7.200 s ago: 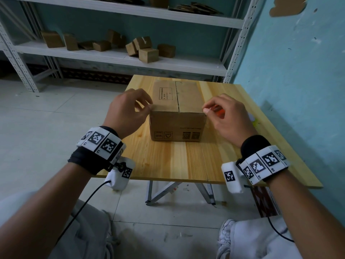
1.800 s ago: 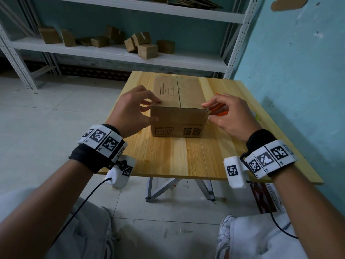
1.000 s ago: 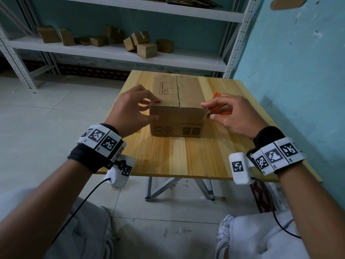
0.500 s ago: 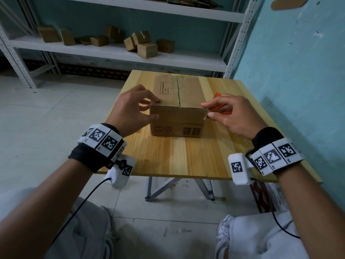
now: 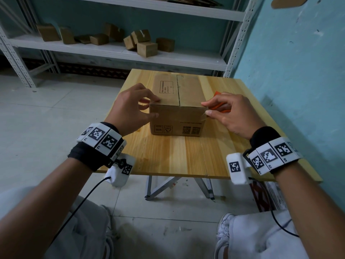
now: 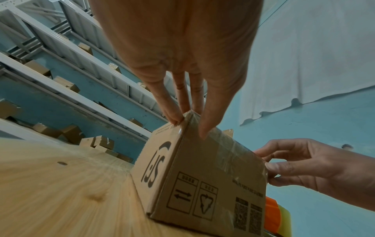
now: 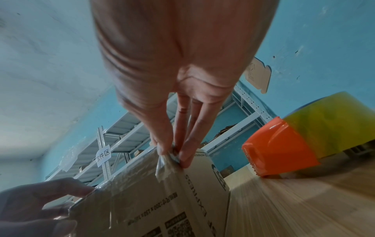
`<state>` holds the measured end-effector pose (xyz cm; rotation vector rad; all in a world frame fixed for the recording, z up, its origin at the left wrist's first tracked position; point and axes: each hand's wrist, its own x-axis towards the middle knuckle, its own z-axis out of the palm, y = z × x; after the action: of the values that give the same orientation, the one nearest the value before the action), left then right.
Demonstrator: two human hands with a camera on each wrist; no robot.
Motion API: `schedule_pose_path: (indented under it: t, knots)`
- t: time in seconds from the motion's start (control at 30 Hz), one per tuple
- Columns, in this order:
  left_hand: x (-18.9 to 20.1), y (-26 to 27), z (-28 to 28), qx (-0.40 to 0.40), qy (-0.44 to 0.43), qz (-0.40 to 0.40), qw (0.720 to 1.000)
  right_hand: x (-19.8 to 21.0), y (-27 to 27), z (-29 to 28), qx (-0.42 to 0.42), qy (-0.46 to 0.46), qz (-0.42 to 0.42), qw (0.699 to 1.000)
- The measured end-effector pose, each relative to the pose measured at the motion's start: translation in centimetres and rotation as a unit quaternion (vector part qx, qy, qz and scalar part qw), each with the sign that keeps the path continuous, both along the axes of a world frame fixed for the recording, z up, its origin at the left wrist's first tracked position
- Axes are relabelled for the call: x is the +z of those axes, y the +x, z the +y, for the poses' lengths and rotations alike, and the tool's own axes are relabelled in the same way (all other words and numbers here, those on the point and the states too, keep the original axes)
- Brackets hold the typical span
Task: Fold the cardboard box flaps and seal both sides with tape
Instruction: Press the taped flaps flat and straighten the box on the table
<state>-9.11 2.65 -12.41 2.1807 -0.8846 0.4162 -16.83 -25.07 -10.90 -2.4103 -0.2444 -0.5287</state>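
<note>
The cardboard box (image 5: 178,107) sits on the table (image 5: 168,156) between my hands, its near top edge running left to right: my left hand (image 5: 130,107) pinches the left corner, my right hand (image 5: 227,113) pinches what looks like the tape end (image 7: 165,162) at the right.

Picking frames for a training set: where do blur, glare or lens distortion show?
Head view: sharp; brown cardboard box crisp, white metal shelving bowed by the lens. Left wrist view: wooden tabletop smeared. Right wrist view: clear tape strip glints, orange tape dispenser soft.
</note>
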Motion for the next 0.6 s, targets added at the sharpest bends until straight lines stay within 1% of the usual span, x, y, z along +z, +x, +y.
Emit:
schedule_pose_path:
  t: [0.17, 0.37, 0.6]
  knots:
    - [0.00, -0.04, -0.03, 0.000, -0.006, 0.003, 1.000, -0.17, 0.09, 0.10, -0.005, 0.009, -0.012, 1.000]
    - [0.02, -0.08, -0.06, 0.001, -0.004, -0.002, 1.000, -0.22, 0.05, 0.07, -0.001, -0.004, 0.004, 1.000]
    - [-0.02, -0.07, -0.06, 0.003, 0.000, -0.005, 1.000, -0.28, 0.04, 0.42, -0.011, -0.013, -0.011, 1.000]
